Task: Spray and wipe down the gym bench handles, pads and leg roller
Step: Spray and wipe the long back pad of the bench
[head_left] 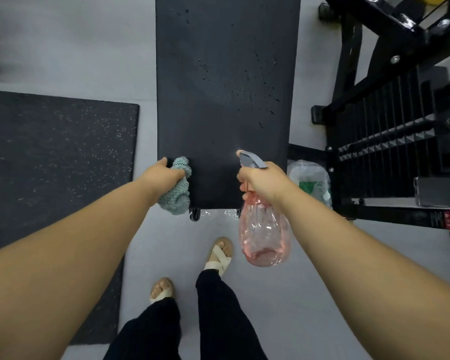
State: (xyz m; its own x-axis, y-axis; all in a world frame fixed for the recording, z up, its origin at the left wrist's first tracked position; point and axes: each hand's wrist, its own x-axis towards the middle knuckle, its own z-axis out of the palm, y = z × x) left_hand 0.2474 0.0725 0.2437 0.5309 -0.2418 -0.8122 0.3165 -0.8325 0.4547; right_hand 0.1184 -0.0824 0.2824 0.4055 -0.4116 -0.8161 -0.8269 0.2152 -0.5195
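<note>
Black bench pad (pixel 218 87) is running straight up the middle of the head view, and spray droplets (pixel 244 81) are sitting mostly on its right half. Left hand (pixel 164 175) is gripping a bunched teal cloth (pixel 178 190), fingers curled tight round it. It's pressing the cloth against the near left corner of the pad, with part of it hanging off the end. Right hand (pixel 260 183) is wrapping round the neck of a pink see-through spray bottle (pixel 265 235). Its grey nozzle (pixel 251 161) is pointing up the pad from over the near right corner. Can't tell if a finger is actually squeezing the trigger. The bottle's body is hanging below the hand, over the grey floor (pixel 296 294) just past the pad's end. A small black wheel (pixel 195 214) is poking out under that end. A speckled rubber mat (pixel 57 152) is lying off to the left and a black machine frame (pixel 387 126) is standing on the right. A clear plastic bag (pixel 312 183) is sitting between the frame and the bench. Feet in beige sandals (pixel 218 253) are standing near the bench end.
</note>
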